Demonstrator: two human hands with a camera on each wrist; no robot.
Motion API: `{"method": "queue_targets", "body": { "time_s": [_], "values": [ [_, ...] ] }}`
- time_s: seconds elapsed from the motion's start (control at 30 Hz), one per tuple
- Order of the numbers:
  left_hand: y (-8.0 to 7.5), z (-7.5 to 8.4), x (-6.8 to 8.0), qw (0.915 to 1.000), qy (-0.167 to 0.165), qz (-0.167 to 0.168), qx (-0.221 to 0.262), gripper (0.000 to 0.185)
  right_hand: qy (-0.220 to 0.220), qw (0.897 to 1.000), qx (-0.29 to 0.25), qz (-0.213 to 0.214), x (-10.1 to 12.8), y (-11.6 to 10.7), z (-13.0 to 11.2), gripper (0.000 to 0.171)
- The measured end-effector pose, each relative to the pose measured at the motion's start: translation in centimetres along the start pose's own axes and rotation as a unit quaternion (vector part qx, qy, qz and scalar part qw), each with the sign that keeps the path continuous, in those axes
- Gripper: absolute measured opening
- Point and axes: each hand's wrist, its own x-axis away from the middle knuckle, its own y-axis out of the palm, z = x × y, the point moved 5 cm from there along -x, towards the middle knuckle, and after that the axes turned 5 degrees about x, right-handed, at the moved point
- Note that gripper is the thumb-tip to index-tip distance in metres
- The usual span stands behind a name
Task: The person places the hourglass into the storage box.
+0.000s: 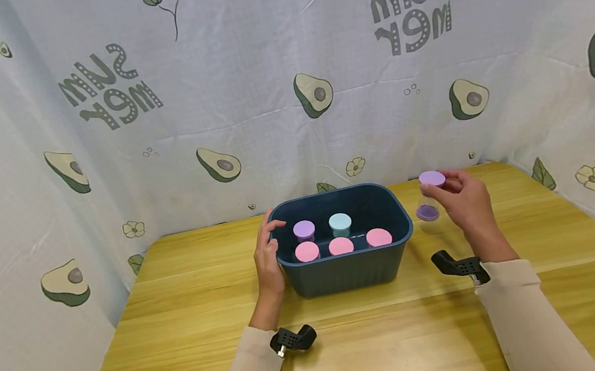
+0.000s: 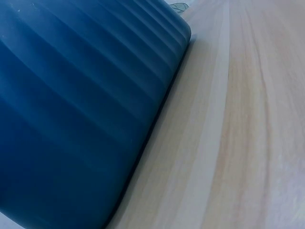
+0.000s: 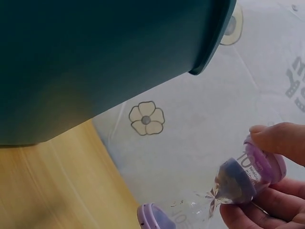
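Note:
My right hand (image 1: 469, 198) pinches a sand timer (image 1: 432, 179) by its purple top cap, to the right of a dark blue bin (image 1: 347, 272). Purple sand shows in the timer's clear glass, and the right wrist view shows a printed "10" on the sand timer (image 3: 248, 176). At the bin's left end, my left hand (image 1: 268, 266) holds the rim, its fingers bent over the edge. Inside the bin stand a purple-capped timer (image 1: 304, 230), a blue-capped timer (image 1: 340, 223) and three pink-capped ones, including a middle pink-capped timer (image 1: 341, 246). Their lower parts are mostly hidden by the front wall.
The bin stands on a wooden table (image 1: 196, 309), near its back edge. Behind and beside the table hangs a pale curtain (image 1: 260, 60) printed with avocados and flowers. A black wrist camera mount (image 1: 294, 339) sits on the left sleeve, another camera mount (image 1: 460, 266) on the right.

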Motion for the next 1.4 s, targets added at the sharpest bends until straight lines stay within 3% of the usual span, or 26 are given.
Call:
{"method": "queue_targets", "body": {
  "time_s": [0.43,1.07,1.4],
  "values": [
    [0.0,0.0,0.2,0.9999,-0.008,0.007,-0.014,0.042,-0.028,0.999,-0.015,0.008,0.9,-0.5,-2.1,0.074],
    [-0.4,-0.1,0.5,0.9999,0.011,-0.001,-0.006,0.042,-0.057,0.997,-0.031,0.044,3.0,-0.9,-4.1,0.068],
    [-0.4,-0.2,0.4,0.9999,0.016,-0.001,-0.002,0.042,-0.096,0.992,-0.042,0.074,3.4,-1.0,-5.3,0.06]
  ]
}}
